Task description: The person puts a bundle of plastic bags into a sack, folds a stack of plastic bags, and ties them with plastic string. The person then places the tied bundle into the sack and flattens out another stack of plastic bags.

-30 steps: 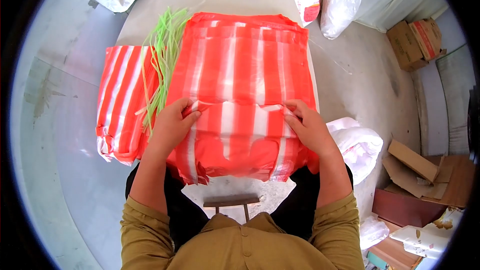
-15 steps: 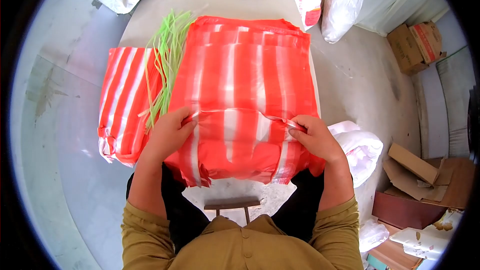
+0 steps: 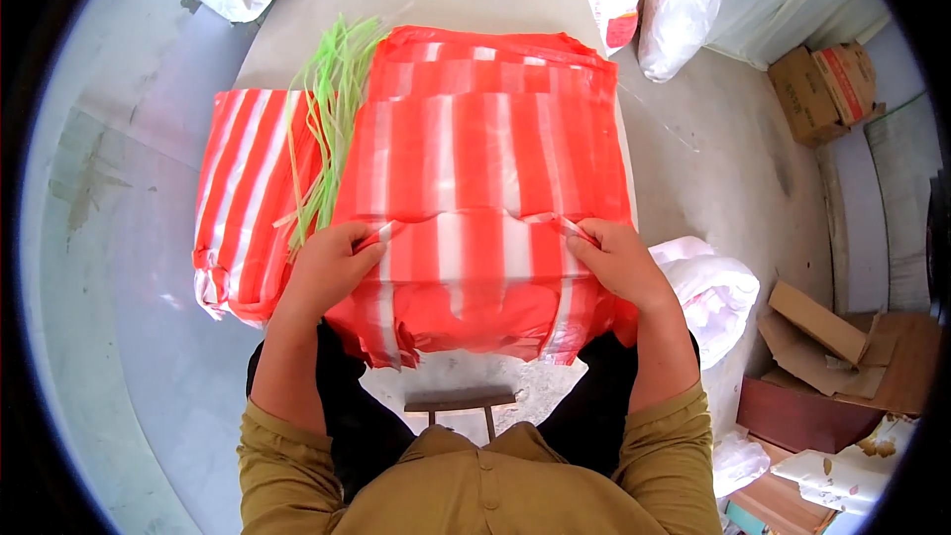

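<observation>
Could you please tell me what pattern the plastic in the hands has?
The plastic has red and white stripes, best seen in the head view.

The one wide view looks from the head forward and down, past the shirt (image 3: 466, 490), onto nearby hands (image 3: 337, 264).

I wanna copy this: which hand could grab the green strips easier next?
Probably the left hand: the green strips lie on its side. The right hand is farther, though both pinch the striped plastic.
</observation>
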{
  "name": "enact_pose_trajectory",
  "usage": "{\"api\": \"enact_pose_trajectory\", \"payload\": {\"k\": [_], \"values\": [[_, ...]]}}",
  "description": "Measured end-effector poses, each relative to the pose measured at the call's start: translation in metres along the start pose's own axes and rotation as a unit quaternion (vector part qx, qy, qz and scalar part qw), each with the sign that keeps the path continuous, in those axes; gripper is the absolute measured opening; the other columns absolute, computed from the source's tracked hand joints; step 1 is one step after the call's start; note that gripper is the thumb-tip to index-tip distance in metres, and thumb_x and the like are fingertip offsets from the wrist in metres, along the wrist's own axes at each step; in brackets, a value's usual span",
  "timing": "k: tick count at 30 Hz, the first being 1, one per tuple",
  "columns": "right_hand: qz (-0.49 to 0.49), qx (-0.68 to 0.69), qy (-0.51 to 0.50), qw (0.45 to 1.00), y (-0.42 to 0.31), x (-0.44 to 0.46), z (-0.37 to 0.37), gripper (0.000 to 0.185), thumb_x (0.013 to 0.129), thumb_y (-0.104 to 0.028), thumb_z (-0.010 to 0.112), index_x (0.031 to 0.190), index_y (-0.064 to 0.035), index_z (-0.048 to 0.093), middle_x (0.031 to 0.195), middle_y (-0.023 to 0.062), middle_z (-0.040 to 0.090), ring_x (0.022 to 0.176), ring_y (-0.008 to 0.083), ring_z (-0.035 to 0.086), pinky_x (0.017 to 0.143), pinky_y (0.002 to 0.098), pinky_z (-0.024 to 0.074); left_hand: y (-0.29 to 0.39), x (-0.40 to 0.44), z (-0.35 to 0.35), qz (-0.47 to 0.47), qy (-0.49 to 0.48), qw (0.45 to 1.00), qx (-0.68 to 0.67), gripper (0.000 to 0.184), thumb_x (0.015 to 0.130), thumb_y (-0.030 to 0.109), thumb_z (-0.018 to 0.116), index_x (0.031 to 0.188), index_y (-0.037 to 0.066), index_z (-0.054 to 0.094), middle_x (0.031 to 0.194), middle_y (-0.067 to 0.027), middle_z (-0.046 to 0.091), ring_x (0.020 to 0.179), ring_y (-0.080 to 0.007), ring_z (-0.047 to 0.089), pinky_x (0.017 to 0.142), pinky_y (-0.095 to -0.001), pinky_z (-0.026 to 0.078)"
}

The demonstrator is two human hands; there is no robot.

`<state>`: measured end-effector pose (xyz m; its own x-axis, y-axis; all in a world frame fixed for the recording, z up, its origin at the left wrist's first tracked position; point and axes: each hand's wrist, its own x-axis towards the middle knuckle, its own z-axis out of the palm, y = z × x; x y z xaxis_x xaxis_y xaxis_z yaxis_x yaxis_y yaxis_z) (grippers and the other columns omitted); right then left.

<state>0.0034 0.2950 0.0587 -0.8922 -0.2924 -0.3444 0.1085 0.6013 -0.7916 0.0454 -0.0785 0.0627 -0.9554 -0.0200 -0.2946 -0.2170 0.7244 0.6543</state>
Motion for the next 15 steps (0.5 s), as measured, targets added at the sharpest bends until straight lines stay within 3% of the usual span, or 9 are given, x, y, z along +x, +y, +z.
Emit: {"api": "enact_pose_trajectory", "payload": {"k": [6, 9, 11, 15], "values": [[0.022, -0.074, 0.033, 0.996, -0.005, 0.0, 0.003, 0.022, 0.097, -0.021, 0.064, 0.099, 0.0009, 0.066, 0.077, 0.0064, 0.061, 0.071, 0.0159, 0.054, 0.068, 0.0324, 0.0457, 0.002, 0.0, 0.007, -0.006, 0.041, 0.999, 0.027, 0.026, 0.091, 0.028, 0.07, 0.095, 0.003, 0.067, 0.08, -0.0153, 0.068, 0.077, -0.0284, 0.068, 0.069, -0.0389, 0.051], [-0.058, -0.011, 0.116, 0.992, 0.002, -0.001, 0.015, 0.02, 0.098, -0.02, 0.063, 0.1, 0.0003, 0.063, 0.08, 0.0073, 0.062, 0.074, 0.017, 0.054, 0.071, 0.0325, 0.0471, 0.0, -0.002, 0.01, -0.002, 0.063, 0.998, 0.015, 0.025, 0.092, 0.028, 0.069, 0.099, 0.004, 0.064, 0.084, -0.0158, 0.069, 0.081, -0.0309, 0.069, 0.071, -0.0402, 0.052], [-0.031, -0.014, 0.125, 0.992, 0.002, -0.002, 0.016, 0.018, 0.098, -0.018, 0.062, 0.101, 0.0, 0.062, 0.085, 0.0081, 0.064, 0.079, 0.0166, 0.057, 0.074, 0.0314, 0.0482, -0.008, -0.003, 0.015, 0.004, 0.092, 0.996, -0.009, 0.024, 0.092, 0.026, 0.069, 0.102, 0.005, 0.061, 0.087, -0.0165, 0.069, 0.084, -0.0323, 0.07, 0.072, -0.0411, 0.052], [-0.003, -0.012, 0.08, 0.997, 0.0, -0.004, 0.007, 0.013, 0.099, -0.013, 0.059, 0.103, -0.0009, 0.063, 0.09, 0.008, 0.065, 0.085, 0.0155, 0.06, 0.079, 0.0296, 0.0493, -0.012, -0.006, 0.006, -0.006, 0.055, 0.998, -0.041, 0.016, 0.093, 0.016, 0.064, 0.103, 0.005, 0.057, 0.09, -0.0156, 0.067, 0.083, -0.0309, 0.067, 0.074, -0.0394, 0.052]]}}
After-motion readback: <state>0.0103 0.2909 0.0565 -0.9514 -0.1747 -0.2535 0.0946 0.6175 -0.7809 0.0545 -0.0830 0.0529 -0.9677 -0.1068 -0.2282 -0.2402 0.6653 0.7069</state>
